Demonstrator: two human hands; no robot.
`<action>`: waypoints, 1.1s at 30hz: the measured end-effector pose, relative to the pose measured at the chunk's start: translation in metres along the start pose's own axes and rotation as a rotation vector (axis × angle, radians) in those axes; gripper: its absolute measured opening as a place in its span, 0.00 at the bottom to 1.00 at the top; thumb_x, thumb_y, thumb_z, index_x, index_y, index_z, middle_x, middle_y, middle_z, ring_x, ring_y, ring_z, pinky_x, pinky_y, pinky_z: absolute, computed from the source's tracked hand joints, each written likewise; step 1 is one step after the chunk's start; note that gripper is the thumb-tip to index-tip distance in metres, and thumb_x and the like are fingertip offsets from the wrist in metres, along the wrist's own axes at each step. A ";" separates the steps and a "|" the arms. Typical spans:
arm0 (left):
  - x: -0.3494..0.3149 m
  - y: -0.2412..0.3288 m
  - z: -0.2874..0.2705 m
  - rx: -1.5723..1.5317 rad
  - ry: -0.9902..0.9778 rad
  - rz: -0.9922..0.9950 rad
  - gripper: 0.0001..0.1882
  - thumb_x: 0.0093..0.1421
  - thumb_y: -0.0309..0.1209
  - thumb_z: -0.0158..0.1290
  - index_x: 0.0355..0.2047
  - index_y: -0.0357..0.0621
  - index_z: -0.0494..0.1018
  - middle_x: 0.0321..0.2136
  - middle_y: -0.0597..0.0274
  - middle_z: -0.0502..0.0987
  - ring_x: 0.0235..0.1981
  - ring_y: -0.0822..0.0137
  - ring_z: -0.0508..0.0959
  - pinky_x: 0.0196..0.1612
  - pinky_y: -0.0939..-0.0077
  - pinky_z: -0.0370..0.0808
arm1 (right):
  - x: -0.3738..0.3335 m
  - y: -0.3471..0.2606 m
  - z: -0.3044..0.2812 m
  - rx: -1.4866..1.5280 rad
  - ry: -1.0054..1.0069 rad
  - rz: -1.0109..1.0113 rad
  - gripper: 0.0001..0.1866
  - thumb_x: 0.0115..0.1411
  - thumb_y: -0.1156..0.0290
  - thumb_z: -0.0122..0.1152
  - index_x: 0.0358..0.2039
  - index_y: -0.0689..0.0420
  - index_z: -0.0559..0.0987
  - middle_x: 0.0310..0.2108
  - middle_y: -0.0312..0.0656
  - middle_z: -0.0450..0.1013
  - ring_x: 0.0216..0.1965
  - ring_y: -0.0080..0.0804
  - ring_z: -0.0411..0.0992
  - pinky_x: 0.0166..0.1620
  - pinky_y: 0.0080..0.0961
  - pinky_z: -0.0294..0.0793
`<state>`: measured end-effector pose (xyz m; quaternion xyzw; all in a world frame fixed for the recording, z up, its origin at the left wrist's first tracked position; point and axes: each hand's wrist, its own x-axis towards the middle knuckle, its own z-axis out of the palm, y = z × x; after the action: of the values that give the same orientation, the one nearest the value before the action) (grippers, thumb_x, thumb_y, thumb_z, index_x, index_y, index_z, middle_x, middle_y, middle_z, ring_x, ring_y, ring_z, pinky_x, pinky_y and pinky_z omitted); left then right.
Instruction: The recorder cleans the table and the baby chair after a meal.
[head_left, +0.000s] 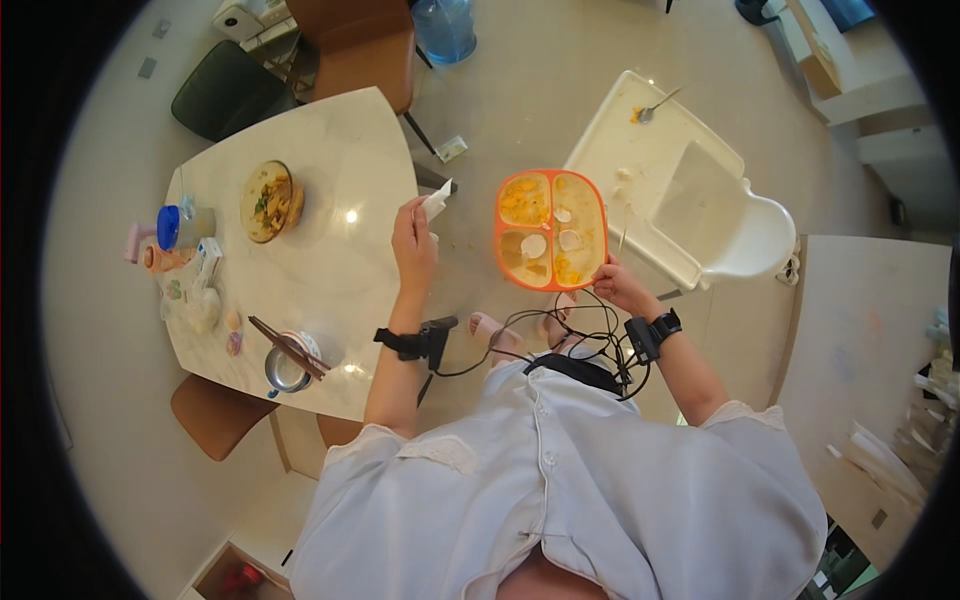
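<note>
My right hand (622, 286) is closed on the lower right rim of an orange divided plate (552, 176), held out over the floor. Yellow food scraps and pale, roundish pieces lie in its compartments. A thin pale stick-like thing (624, 232) rises beside the same hand; I cannot tell whether it is gripped too. My left hand (413, 243), near the table's right edge, is closed around a crumpled white tissue (438, 200). Just beyond the plate stands a white high chair (755, 235), whose tray (597, 150) holds a spoon (648, 112), an orange scrap and pale crumbs.
A marble-look table (340, 210) at left carries a bowl of food (268, 203), a blue-lidded jar (185, 227), and a pot (290, 368) with chopsticks across it. Brown chairs (355, 45) stand around it. Black cables (590, 340) hang between my wrists. A white counter (860, 370) is at right.
</note>
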<state>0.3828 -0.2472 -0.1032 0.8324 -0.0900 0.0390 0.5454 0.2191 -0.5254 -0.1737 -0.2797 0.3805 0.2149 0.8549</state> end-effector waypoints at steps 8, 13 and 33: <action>0.080 -0.002 0.134 0.096 -0.233 0.229 0.10 0.55 0.26 0.40 0.36 0.38 0.67 0.29 0.52 0.72 0.31 0.59 0.72 0.33 0.73 0.68 | -0.051 -0.061 -0.068 0.101 0.034 -0.228 0.26 0.44 0.87 0.39 0.44 0.49 0.61 0.16 0.31 0.57 0.09 0.13 0.49 0.13 0.09 0.50; 0.121 -0.005 0.268 0.186 -0.544 0.364 0.11 0.52 0.25 0.40 0.36 0.40 0.68 0.31 0.51 0.72 0.33 0.54 0.71 0.35 0.67 0.67 | -0.079 -0.046 -0.109 0.302 0.184 -0.372 0.23 0.44 0.86 0.39 0.41 0.49 0.63 0.15 0.29 0.57 0.09 0.13 0.50 0.13 0.10 0.50; 0.179 -0.025 0.529 0.811 -0.827 0.326 0.14 0.48 0.35 0.48 0.35 0.46 0.71 0.32 0.54 0.73 0.36 0.57 0.72 0.36 0.67 0.69 | -0.097 0.057 -0.160 0.933 0.430 -0.718 0.22 0.44 0.85 0.40 0.40 0.48 0.64 0.21 0.31 0.62 0.09 0.13 0.51 0.14 0.10 0.52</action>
<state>0.5455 -0.7410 -0.3095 0.8956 -0.3994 -0.1737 0.0909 0.0409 -0.5999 -0.2058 -0.0244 0.4799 -0.3354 0.8103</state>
